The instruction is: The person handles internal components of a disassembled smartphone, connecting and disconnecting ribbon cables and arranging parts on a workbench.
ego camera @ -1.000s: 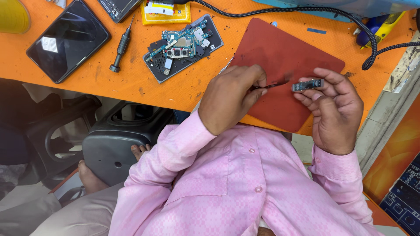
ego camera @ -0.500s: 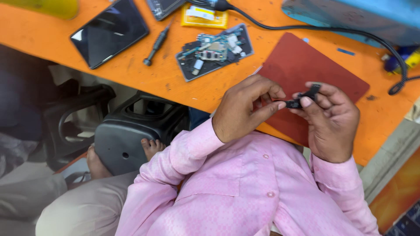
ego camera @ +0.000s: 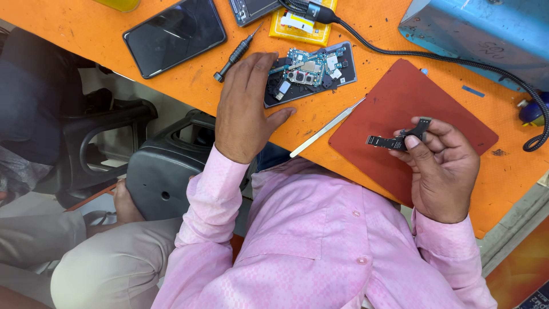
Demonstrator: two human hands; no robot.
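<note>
My right hand (ego camera: 440, 166) pinches a small black flex circuit part (ego camera: 397, 139) over the dark red work mat (ego camera: 400, 97). My left hand (ego camera: 243, 106) lies flat with fingers apart on the orange bench, its fingertips at the opened phone (ego camera: 311, 70) whose circuit board is exposed. It holds nothing. Metal tweezers (ego camera: 326, 128) lie loose on the bench between the two hands. A black screwdriver (ego camera: 233, 55) rests just left of my left hand's fingers.
A black phone (ego camera: 174, 34) lies face up at the far left. A yellow pad (ego camera: 300, 26) and another device (ego camera: 254, 8) sit at the back. A braided black cable (ego camera: 423, 55) runs toward a blue box (ego camera: 486, 34). A dark chair (ego camera: 166, 171) stands below the bench edge.
My left hand has put the tweezers down on the bench and moved left to the opened phone. My right hand still holds the flex part. The view has shifted.
</note>
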